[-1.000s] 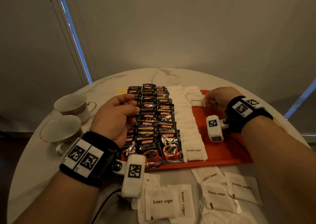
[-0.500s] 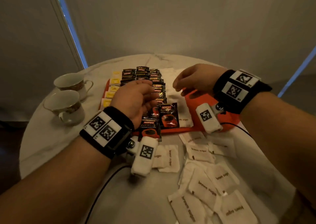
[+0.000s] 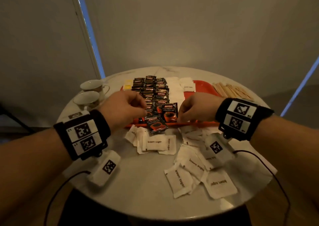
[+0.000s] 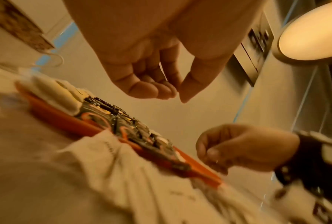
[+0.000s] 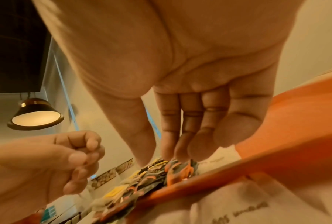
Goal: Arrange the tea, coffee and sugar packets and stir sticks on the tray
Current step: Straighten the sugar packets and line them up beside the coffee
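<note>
A red tray (image 3: 203, 87) sits mid-table. It carries rows of black coffee packets (image 3: 155, 94), a row of white sugar packets (image 3: 174, 91) and yellow tea packets (image 3: 127, 85) at its far left. One coffee packet (image 3: 156, 125) hangs over the tray's front rim. Wooden stir sticks (image 3: 231, 90) lie on the table right of the tray. My left hand (image 3: 127, 108) hovers over the near coffee rows, its fingers curled and holding nothing (image 4: 172, 91). My right hand (image 3: 195, 110) is at the tray's near edge, with its fingers (image 5: 180, 144) pointing down at the front coffee packets.
Several loose brown sugar packets (image 3: 155, 142) are scattered on the round marble table (image 3: 138, 191) between me and the tray. Two teacups (image 3: 94, 86) (image 3: 87, 99) stand at the left. Cables trail from both wrist cameras over the front edge.
My right hand has come back from the far sugar stack to the tray's near edge. The left hand stayed curled over the coffee rows. One coffee packet now overhangs the front rim.
</note>
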Demonstrator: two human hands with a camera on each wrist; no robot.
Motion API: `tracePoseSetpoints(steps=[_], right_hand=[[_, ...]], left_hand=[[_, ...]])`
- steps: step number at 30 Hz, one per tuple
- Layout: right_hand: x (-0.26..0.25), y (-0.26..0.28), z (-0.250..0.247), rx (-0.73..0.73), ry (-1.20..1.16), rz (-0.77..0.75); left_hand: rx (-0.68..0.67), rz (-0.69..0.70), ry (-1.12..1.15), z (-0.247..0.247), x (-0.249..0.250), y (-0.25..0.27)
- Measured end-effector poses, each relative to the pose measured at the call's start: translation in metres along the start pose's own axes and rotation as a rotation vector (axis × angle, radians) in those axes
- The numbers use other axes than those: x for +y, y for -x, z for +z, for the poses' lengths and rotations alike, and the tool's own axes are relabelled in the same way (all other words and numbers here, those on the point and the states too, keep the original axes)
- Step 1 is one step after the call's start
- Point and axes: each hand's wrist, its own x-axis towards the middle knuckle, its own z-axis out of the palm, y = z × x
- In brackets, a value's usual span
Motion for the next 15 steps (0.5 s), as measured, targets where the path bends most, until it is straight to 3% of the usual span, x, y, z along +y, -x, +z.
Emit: tracePoseSetpoints(steps=[7, 15], right_hand=[[-0.024, -0.011, 0.022, -0.064, 0.023, 0.002], [-0.041, -0.029, 0.029, -0.037, 0.151, -0.101]], left_hand=[[-0.154, -0.072, -0.373, 0.007, 0.000, 0.002], [-0.223, -0.099, -0.454, 0.007, -0.003, -0.010]])
